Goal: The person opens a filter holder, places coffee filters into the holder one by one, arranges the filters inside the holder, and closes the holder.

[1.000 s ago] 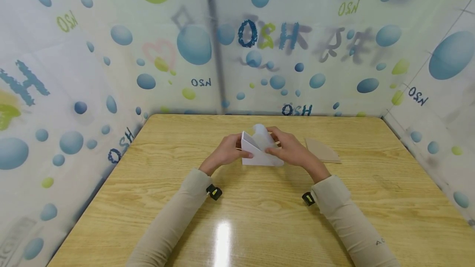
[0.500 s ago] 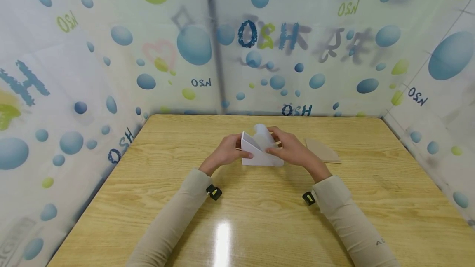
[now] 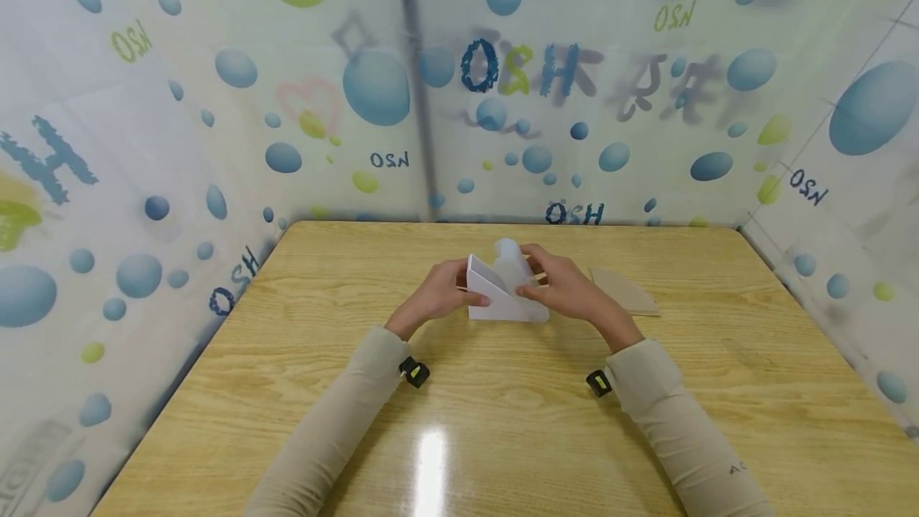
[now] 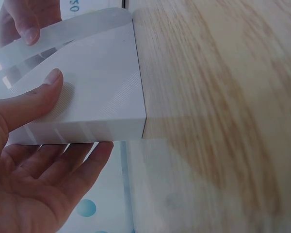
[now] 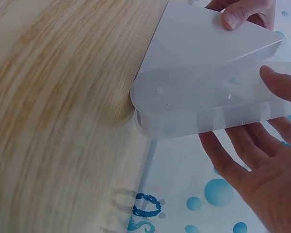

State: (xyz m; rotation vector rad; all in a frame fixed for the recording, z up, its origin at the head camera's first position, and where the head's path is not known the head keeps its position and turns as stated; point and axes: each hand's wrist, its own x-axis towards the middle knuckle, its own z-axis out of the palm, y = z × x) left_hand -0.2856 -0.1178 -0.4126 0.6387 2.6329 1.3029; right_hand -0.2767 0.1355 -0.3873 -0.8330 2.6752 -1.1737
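A white box with a slanted upper edge stands on the wooden table, its high side to the left. A translucent plastic cover with a rounded end fits over its right side and tilts up from the slanted opening. My left hand grips the box's high end; in the left wrist view the thumb lies on the broad white face and the fingers are behind the narrow side. The cover is held by my right hand, thumb on its near face and fingers on the far side.
A flat brown fan-shaped piece, like cardboard, lies on the table just right of my right hand. Bubble-printed curtains rise behind the table's back edge and along both sides.
My right hand has shifted slightly to the right, and the translucent cover has tilted a little that way with it. The left hand and the white box stay in place.
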